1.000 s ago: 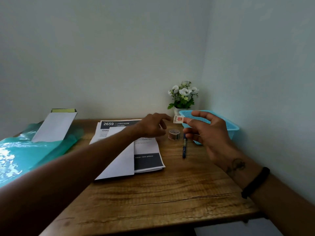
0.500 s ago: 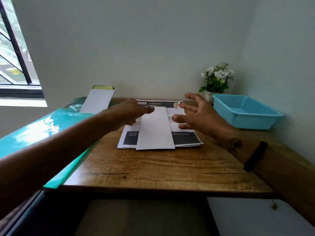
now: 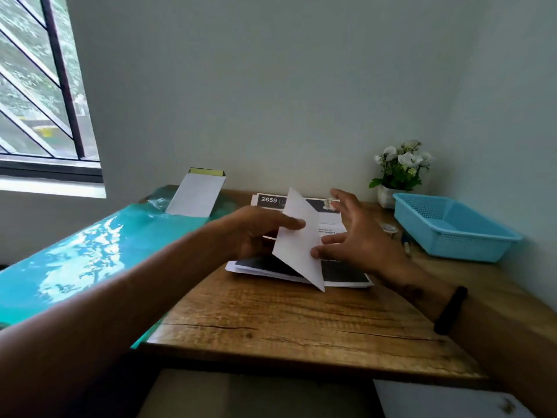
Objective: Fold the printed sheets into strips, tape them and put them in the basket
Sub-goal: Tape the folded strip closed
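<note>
**One sheet half-folded, tape waiting on a finger**

One wooden table (image 3: 301, 321) carries everything, with one teal plastic sheet (image 3: 90, 251) along its left edge and one white envelope-like card (image 3: 196, 196) leaning at the back. One pale blue perforated plastic basket (image 3: 449, 227) sits at the far right and appears empty, so the task looks to be at its early folding stage. One stack of printed sheets with black bands (image 3: 343, 271) lies in the middle; its top white folded sheet (image 3: 298, 242) stands tilted on edge. The left hand (image 3: 256, 230) pinches that flap, index finger along it. The right hand (image 3: 355, 236), fingers spread and unclenched, touches its other side, with one small piece of tape (image 3: 331, 203) apparently stuck to a fingertip. Next, the flap probably needs pressing flat and taping. One clear tape roll (image 3: 388, 228), one pen (image 3: 405, 241) and one potted white flower (image 3: 401, 170) stand nearby.
</note>
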Action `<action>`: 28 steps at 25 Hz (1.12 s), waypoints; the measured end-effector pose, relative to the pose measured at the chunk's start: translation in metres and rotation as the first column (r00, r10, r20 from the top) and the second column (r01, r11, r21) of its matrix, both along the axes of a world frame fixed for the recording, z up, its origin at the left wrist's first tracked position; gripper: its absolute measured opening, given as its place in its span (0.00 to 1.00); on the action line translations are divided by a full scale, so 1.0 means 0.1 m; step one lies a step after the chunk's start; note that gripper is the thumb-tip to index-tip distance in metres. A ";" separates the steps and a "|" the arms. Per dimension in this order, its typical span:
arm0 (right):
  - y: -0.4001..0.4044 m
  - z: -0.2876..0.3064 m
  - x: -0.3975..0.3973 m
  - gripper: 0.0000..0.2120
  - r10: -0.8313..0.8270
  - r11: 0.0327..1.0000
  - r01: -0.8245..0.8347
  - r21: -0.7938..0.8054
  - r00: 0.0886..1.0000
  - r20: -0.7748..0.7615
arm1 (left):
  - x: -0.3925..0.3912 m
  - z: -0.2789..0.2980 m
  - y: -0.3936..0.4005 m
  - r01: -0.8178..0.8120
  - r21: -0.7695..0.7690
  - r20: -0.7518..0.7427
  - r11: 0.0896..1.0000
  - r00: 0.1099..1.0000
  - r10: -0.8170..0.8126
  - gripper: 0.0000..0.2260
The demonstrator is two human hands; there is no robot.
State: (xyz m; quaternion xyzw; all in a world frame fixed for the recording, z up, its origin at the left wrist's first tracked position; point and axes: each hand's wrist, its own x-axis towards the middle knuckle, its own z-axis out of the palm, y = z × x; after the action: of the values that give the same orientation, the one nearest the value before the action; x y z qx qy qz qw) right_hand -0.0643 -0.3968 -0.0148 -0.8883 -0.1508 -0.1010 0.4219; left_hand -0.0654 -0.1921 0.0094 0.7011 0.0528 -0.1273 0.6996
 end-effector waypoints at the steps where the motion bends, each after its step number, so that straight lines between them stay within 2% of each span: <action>1: -0.01 0.02 -0.02 0.58 0.003 1.000 -0.004 0.030 1.000 0.026 | 0.00 -0.01 -0.01 0.030 0.057 0.004 0.998 1.000 -0.030 0.21; 3: -0.04 0.10 -0.04 0.56 -0.011 0.989 0.000 0.148 0.997 0.076 | 0.05 -0.02 0.01 0.033 0.119 0.090 0.992 0.995 -0.044 0.15; 4: -0.05 0.13 -0.01 0.55 -0.034 0.975 0.011 0.223 0.995 0.096 | 0.10 -0.01 0.02 0.007 0.102 0.151 0.995 0.988 -0.022 0.14; 6: -0.03 0.17 0.07 0.58 -0.060 0.925 0.028 0.379 0.996 0.073 | 0.18 0.03 0.01 -0.017 -0.025 0.265 1.000 0.964 0.023 0.13; 8: 0.03 0.22 0.21 0.64 -0.035 0.814 0.030 0.580 0.999 -0.003 | 0.24 0.08 -0.02 -0.023 -0.162 0.341 0.986 0.937 0.078 0.13; 10: 0.13 0.31 0.32 0.59 -0.026 0.738 0.015 0.674 1.000 0.006 | 0.30 0.11 -0.03 -0.001 -0.306 0.328 0.952 0.939 0.107 0.15; 12: 0.20 0.41 0.43 0.51 -0.084 0.727 -0.007 0.686 0.992 0.099 | 0.32 0.09 -0.03 0.077 -0.431 0.251 0.899 0.967 0.038 0.17; 15: 0.25 0.48 0.60 0.47 -0.165 0.710 0.011 0.704 0.975 0.151 | 0.35 0.04 -0.10 0.153 -0.404 0.170 0.902 0.981 -0.091 0.19; 20: 0.18 0.42 0.58 0.33 -0.236 0.728 0.069 0.682 0.959 0.155 | 0.55 -0.04 -0.10 0.064 -0.386 0.238 0.920 0.971 0.032 0.16; 22: 0.10 0.32 0.48 0.28 -0.215 0.773 0.076 0.630 0.965 0.147 | 0.58 -0.13 -0.05 0.035 -0.342 0.247 0.939 0.968 0.054 0.15; 25: 0.05 0.17 0.32 0.25 -0.115 0.807 0.044 0.588 0.990 0.084 | 0.59 -0.21 -0.04 0.019 -0.313 0.230 0.949 0.971 0.057 0.13; 28: 0.06 0.07 0.30 0.26 -0.088 0.828 0.044 0.559 0.995 0.052 | 0.58 -0.22 -0.09 0.033 -0.294 0.254 0.955 0.966 0.045 0.10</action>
State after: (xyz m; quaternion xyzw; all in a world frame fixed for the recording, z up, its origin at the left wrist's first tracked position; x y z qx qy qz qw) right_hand -0.0345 -0.3904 -0.0082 -0.7272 -0.0999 -0.1886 0.6524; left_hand -0.0070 -0.2008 -0.0127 0.5990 -0.0562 -0.0396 0.7978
